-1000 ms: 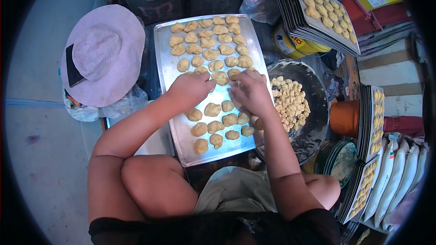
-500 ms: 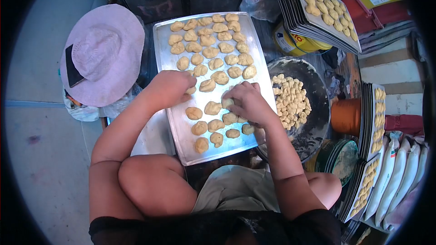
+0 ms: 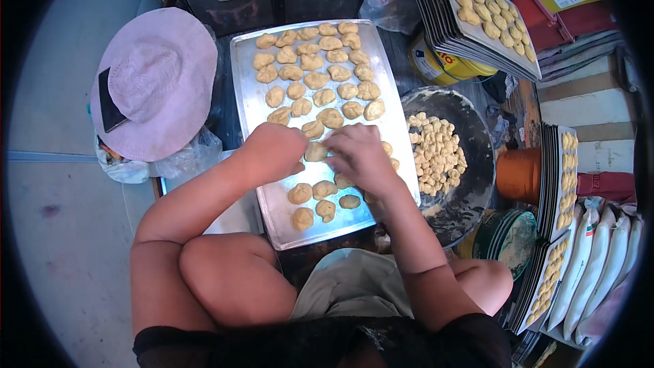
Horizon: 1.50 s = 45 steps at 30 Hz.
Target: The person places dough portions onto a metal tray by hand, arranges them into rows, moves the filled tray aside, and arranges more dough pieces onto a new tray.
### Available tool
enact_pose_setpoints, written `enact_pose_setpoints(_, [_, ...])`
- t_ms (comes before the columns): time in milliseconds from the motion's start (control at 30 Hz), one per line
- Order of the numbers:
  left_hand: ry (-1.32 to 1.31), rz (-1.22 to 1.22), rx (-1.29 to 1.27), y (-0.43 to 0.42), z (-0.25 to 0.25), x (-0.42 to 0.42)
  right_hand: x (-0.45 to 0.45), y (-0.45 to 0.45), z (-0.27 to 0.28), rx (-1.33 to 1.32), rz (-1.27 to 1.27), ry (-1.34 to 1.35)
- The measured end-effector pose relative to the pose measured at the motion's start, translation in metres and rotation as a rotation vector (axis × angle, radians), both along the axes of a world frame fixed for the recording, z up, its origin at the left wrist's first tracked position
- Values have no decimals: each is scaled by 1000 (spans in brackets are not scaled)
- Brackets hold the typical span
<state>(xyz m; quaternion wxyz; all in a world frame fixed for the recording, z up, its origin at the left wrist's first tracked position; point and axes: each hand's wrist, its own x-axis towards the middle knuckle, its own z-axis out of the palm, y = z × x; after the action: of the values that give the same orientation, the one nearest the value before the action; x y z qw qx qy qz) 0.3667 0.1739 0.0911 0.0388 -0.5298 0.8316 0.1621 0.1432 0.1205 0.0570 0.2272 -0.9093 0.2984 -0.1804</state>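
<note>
Rows of yellowish dough pieces (image 3: pixel 315 80) lie on a metal tray (image 3: pixel 255 112) in front of me. My left hand (image 3: pixel 278 152) is over the tray's left-centre, its fingers curled downward; a bit of dough shows beneath them. Just to its right, my right hand (image 3: pixel 361 157) hovers over the tray with bent, slightly spread fingertips beside a dough piece (image 3: pixel 315 152) between the two hands. The undersides of both hands are hidden. A large dark basin (image 3: pixel 477 163) holding many small dough lumps (image 3: pixel 436 153) stands right of the tray.
At the left lies a pink hat (image 3: pixel 153 75) with a dark phone (image 3: pixel 109 99) on its brim. Stacked trays (image 3: pixel 436 34) with dough rest by a yellow bucket (image 3: pixel 426 61) at the upper right. An orange container (image 3: pixel 518 176) and more trays (image 3: pixel 548 184) stand farther right.
Both hands have moved down the tray since a second ago, and over the last half second they drew closer together. Dough pieces in the middle rows, previously covered, now show.
</note>
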Motion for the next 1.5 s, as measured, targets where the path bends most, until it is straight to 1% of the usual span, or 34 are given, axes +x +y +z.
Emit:
enact_pose_setpoints(33, [54,-5,-67,0,-1,-4,-9,-2,6,23,-39,-8])
enact_pose_setpoints(100, [161,-14,-201,1,-5,-12,-28,-5,22,25,-125,63])
enact_pose_setpoints(133, [185,-20,-207,1,-11,-16,-32,-5,26,18,-171,90])
enact_pose_setpoints(200, [234,-35,-217,1,-24,-24,-37,-10,18,34,-162,118])
enact_pose_setpoints(233, [205,-50,-198,1,-27,-25,-39,-12,13,44,-161,132])
enact_pose_setpoints(333, [144,-59,-161,-3,-26,-29,-32,-18,3,-84,-237,133])
enact_pose_setpoints(367, [147,-44,-154,-3,-24,-31,-32,-20,5,-17,-269,130])
enact_pose_setpoints(400, [150,-27,-149,-4,-21,-34,-33,-19,14,-14,-289,94])
enact_pose_setpoints(467, [325,-75,-394,-7,-32,-40,-38,-15,29,-7,-324,19])
enact_pose_setpoints(500, [413,-97,-517,-8,-38,-42,-44,-14,31,52,-327,50])
enact_pose_setpoints(567, [366,-128,-465,-8,-51,-43,-58,-13,34,173,-332,118])
enact_pose_setpoints(667, [331,-160,-397,-10,-53,-44,-66,-24,0,320,-408,4])
enact_pose_setpoints(700, [321,-164,-378,-11,-51,-42,-59,-23,0,273,-475,-26])
enact_pose_setpoints(833, [338,-215,-372,-11,-41,-38,-45,-24,3,92,-546,-160])
enact_pose_setpoints(900, [338,-230,-342,-11,-28,-30,-55,-20,7,152,-539,-92])
enact_pose_setpoints(933, [279,-239,-184,-11,-15,-28,-58,-18,8,184,-534,-57])
enact_pose_setpoints(1000, [161,-251,131,-7,8,-25,-58,-14,7,60,-432,-59])
enact_pose_setpoints(1033, [148,-260,207,-3,12,-26,-60,-11,7,2,-382,-57])
enact_pose_setpoints(1100, [115,-286,357,5,17,-28,-58,-16,-4,32,-426,-27])
enact_pose_setpoints(1167, [134,-338,268,11,-4,-26,-58,-22,-10,11,-465,12])
enact_pose_setpoints(1267, [109,-358,204,15,-17,-24,-56,-8,13,149,-565,-40])
enact_pose_setpoints(1367, [15,-301,204,16,-16,-21,-65,11,25,291,-239,-70])
enact_pose_setpoints(1467, [-101,-250,215,13,-7,-17,-41,39,30,-9,23,129])
enact_pose_setpoints(1500, [-141,-237,214,12,-3,-16,-34,44,23,-11,21,153])
